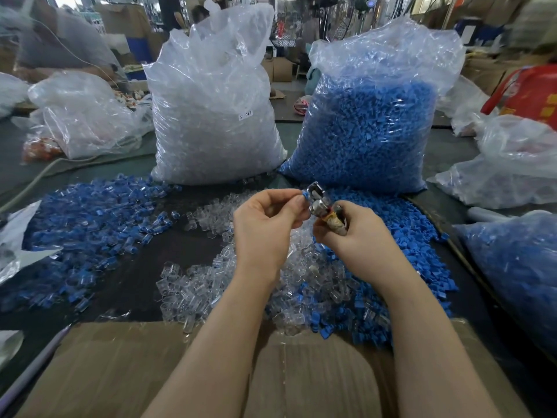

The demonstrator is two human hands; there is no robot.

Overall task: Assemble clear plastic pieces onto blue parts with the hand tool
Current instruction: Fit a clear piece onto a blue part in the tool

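Left hand [265,224] pinching blue part [305,194] against hand tool [324,206], right hand [352,233] gripping it; assembled pile [90,218] growing near tabletop's left edge, full bags waiting.

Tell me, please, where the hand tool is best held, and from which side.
Best held by its taped handle, coming from the right and below, as the right hand does now. The handle is the slim wrapped end; the metal head points up and left, where the left hand feeds a blue part, so that end should probably stay free.
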